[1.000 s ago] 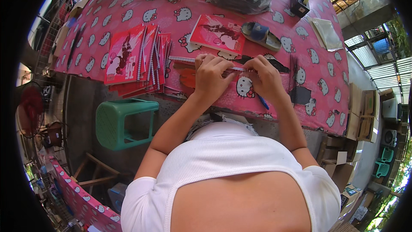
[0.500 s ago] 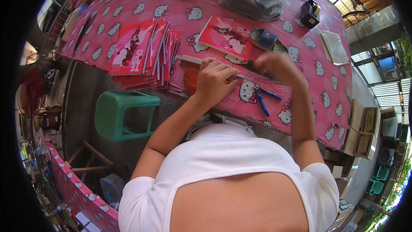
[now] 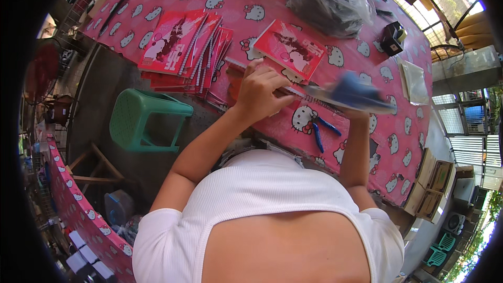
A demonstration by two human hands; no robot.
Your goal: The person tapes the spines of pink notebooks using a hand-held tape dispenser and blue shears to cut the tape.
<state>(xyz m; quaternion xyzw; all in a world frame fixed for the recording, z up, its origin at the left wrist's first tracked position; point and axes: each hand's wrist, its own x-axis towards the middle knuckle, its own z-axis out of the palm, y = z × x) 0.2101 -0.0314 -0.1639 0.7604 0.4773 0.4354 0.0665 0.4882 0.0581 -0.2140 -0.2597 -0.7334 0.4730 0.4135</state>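
Observation:
My left hand (image 3: 262,89) is closed on a notebook (image 3: 234,64) held nearly edge-on at the table's near edge. A thin spiral coil (image 3: 320,102) sticks out to the right from the notebook's bound edge. My right hand (image 3: 357,115) grips a blue handheld tool (image 3: 356,91), which is smeared by motion; its exact kind cannot be made out, and it hides most of my fingers. The tool hangs over the coil's right end. Just below the coil lie blue-handled pliers (image 3: 326,132), their handles spread.
Red spiral notebooks (image 3: 183,47) lie stacked to the left; another red notebook (image 3: 291,50) lies ahead. Beyond are a plastic bag of dark material (image 3: 330,2), a black tape dispenser (image 3: 393,39) and clear plastic sleeves (image 3: 415,83). A green stool (image 3: 149,118) stands left of the table.
My right hand has taken the blue tool up off the table and brought it nearer, over the coil's end. The left hand keeps its hold on the notebook. My view has shifted slightly.

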